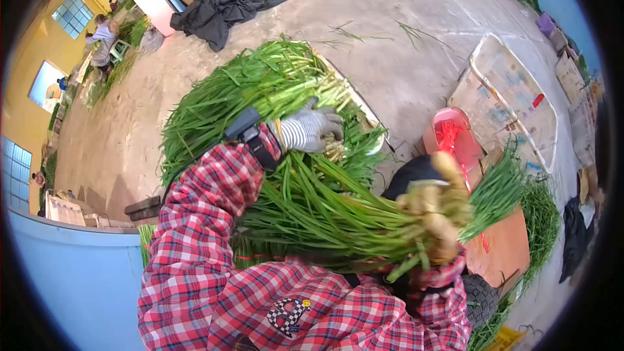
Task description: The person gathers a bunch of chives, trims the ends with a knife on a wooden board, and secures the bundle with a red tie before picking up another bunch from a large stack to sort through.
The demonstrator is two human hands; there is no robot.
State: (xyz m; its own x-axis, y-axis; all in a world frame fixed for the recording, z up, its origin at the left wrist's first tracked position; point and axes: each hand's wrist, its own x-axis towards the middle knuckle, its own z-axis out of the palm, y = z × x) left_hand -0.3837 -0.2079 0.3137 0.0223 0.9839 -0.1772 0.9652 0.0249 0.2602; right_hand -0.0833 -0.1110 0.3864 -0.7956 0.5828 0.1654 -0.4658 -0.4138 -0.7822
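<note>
My left hand (pixel 311 128), in a grey striped glove, rests on the root ends of a large pile of green leafy stalks (pixel 240 84); its fingers are curled over pale stems. At the lower right, my right hand (pixel 442 211), in a yellowish glove, is closed round the stem end of a thick bunch of green stalks (pixel 338 211). The bunch's leaves stretch left across my lap, below my left hand. Motion blurs the right glove.
A pink container (pixel 453 131) with red ties stands right of the pile, beside a white crate (pixel 507 101). More greens (pixel 497 185) lie over an orange board (pixel 504 247). Black cloth (pixel 231 10) is on the floor. Another person (pixel 103 42) is far left.
</note>
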